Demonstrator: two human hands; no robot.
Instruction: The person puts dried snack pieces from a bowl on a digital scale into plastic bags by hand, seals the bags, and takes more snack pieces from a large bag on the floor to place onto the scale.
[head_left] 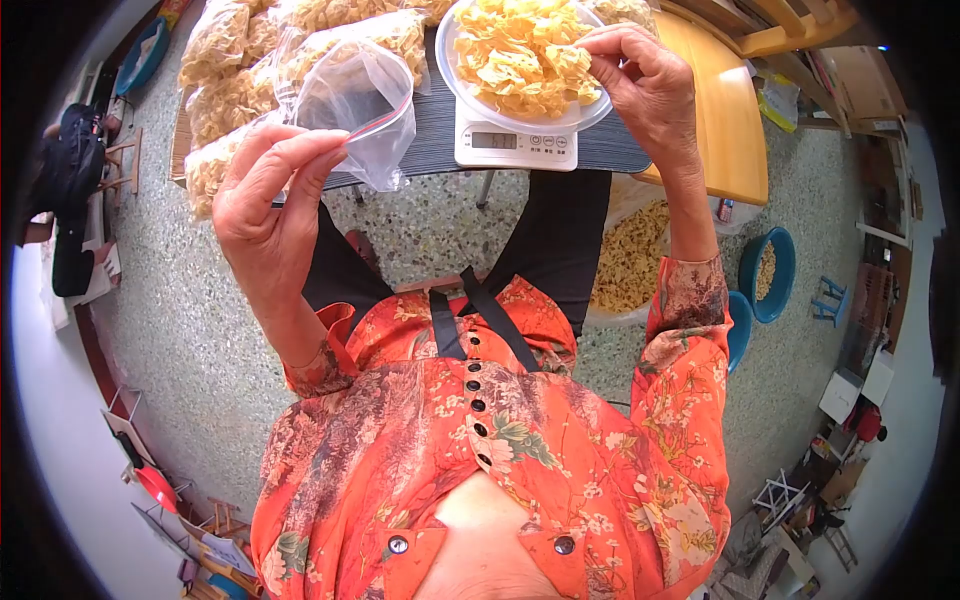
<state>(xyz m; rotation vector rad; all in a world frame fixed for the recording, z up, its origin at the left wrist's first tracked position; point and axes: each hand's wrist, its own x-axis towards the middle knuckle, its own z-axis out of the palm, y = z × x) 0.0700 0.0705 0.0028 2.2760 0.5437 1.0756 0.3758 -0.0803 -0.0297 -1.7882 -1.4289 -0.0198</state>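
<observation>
My left hand (pixel 275 195) pinches the rim of a clear zip-lock bag (pixel 372 105), whose mouth gapes open above the table edge. On a white digital kitchen scale (pixel 548 150) rests a pale round bowl (pixel 447 60) heaped with yellowish dried fungus pieces (pixel 520 55). The scale's display is lit with digits too blurred to read surely. My right hand (pixel 645 85) reaches over the bowl's right side, thumb and fingers pinched on a piece of the dried fungus at the heap's edge.
Several filled clear bags (pixel 225 100) lie at the table's left and back. A yellow wooden surface (pixel 720 110) adjoins the dark table (pixel 430 140) on the right. Below it stands a large bag of loose dried pieces (pixel 635 260), near blue basins (pixel 768 275) on the speckled floor.
</observation>
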